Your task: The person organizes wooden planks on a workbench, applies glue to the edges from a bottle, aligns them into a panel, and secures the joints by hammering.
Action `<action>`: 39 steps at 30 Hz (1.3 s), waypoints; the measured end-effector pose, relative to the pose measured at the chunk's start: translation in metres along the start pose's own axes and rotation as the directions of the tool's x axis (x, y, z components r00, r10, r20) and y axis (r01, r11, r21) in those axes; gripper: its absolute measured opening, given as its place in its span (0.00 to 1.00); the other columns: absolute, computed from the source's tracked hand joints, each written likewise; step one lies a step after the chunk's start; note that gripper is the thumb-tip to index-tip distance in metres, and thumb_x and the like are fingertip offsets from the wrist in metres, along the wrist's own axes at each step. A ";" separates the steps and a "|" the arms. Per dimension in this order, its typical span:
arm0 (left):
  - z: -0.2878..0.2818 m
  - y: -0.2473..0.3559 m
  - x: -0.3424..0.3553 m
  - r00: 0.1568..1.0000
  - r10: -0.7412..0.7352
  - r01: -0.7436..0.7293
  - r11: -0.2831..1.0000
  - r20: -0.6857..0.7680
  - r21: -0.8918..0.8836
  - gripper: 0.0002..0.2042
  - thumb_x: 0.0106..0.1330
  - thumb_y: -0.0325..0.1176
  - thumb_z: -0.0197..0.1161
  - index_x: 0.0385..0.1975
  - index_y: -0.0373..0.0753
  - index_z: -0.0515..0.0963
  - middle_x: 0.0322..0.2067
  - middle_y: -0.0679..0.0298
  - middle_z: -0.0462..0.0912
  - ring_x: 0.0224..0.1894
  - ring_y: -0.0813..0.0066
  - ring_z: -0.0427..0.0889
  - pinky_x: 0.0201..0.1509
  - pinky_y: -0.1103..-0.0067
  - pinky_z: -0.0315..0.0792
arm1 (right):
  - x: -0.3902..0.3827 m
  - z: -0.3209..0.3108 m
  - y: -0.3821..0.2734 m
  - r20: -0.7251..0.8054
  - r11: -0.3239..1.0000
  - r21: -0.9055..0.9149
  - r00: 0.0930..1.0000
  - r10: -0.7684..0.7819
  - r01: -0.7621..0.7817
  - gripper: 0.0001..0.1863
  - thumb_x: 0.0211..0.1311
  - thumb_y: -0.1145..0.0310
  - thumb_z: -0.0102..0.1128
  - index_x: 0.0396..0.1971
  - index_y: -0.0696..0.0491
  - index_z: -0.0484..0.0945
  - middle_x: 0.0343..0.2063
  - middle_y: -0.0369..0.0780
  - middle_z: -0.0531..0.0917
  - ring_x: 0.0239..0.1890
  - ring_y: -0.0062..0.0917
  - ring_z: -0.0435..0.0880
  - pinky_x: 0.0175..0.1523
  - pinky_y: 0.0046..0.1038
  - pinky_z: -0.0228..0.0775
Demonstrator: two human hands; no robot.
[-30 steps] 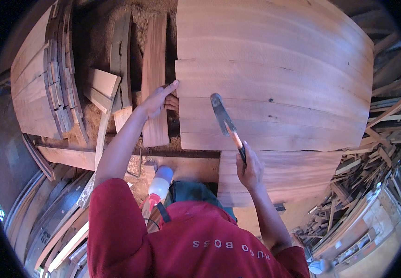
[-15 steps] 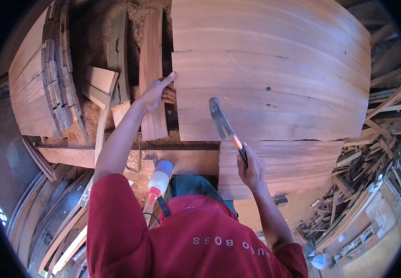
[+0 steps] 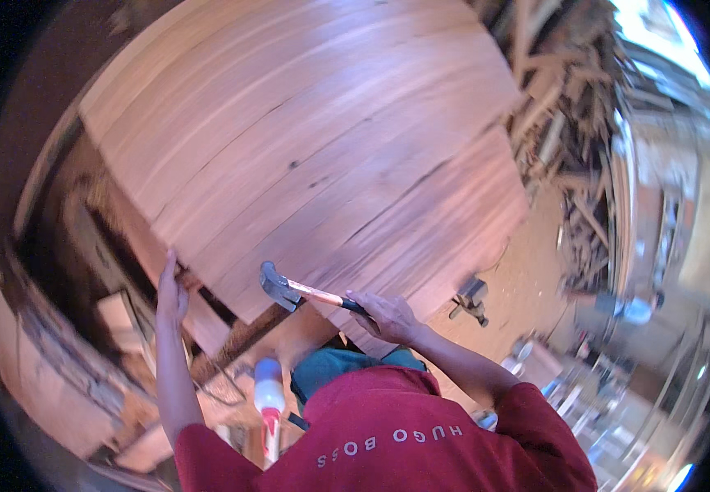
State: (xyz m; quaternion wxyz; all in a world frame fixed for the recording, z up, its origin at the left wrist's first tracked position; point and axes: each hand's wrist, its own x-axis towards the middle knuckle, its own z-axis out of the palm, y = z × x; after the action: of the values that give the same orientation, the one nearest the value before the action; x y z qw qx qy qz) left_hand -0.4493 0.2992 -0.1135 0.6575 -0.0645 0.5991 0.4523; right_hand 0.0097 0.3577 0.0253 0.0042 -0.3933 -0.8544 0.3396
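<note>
A claw hammer (image 3: pixel 279 285) with a grey metal head and a dark grip is in my right hand (image 3: pixel 394 318), whose fingers wrap round the handle. Its head hangs over the near part of a large wooden panel (image 3: pixel 314 123) made of several planks side by side. At the panel's left edge is my left hand (image 3: pixel 173 295), its thumb against the edge and its fingers partly hidden beside it; it appears to grip there. A second board panel (image 3: pixel 453 221) lies along the near right side of the large one.
A white glue bottle (image 3: pixel 269 394) with a red cap lies close in front of my body. Stacked boards (image 3: pixel 43 369) stand at the left, and a pile of scrap wood (image 3: pixel 560 107) at the far right. A dark tool (image 3: pixel 471 297) sits on the floor to the right.
The view has swung to the right, so the panel now appears slanted and more of the workshop shows. The hammer has tipped over leftward in my right hand. My left hand stays at the panel's edge.
</note>
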 end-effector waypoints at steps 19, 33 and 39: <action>0.312 -0.043 -0.101 0.450 0.229 -0.685 -0.531 0.863 0.499 0.30 0.63 0.48 0.65 0.59 0.35 0.69 0.60 0.46 0.69 0.64 0.47 0.65 0.67 0.60 0.60 | -0.151 0.050 0.059 -0.327 0.393 0.911 0.367 0.871 -0.120 0.19 0.69 0.56 0.55 0.42 0.59 0.77 0.20 0.34 0.74 0.24 0.22 0.76 0.31 0.31 0.70; 0.472 -0.274 -0.167 0.455 0.111 -0.625 -0.667 0.884 0.406 0.38 0.52 0.45 0.70 0.64 0.39 0.65 0.65 0.45 0.63 0.67 0.40 0.60 0.69 0.53 0.58 | -0.421 0.123 0.266 -0.378 0.343 0.840 0.001 0.926 -0.421 0.35 0.47 0.73 0.69 0.59 0.53 0.70 0.49 0.50 0.79 0.50 0.38 0.79 0.54 0.36 0.74; 0.470 -0.318 -0.177 0.536 0.268 -0.510 -0.653 0.800 0.560 0.40 0.50 0.46 0.72 0.64 0.40 0.65 0.66 0.46 0.60 0.68 0.38 0.56 0.70 0.52 0.54 | -0.380 0.149 0.345 -0.380 0.589 0.691 0.483 0.789 -0.418 0.34 0.51 0.69 0.72 0.61 0.52 0.70 0.61 0.47 0.73 0.63 0.39 0.73 0.63 0.34 0.68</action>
State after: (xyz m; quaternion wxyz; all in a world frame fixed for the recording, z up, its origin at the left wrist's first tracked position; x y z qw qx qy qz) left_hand 0.1299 0.3170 0.0198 0.1512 0.8032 0.5750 0.0382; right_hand 0.4620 0.1738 -0.1914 0.2817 -0.7548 -0.4642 0.3681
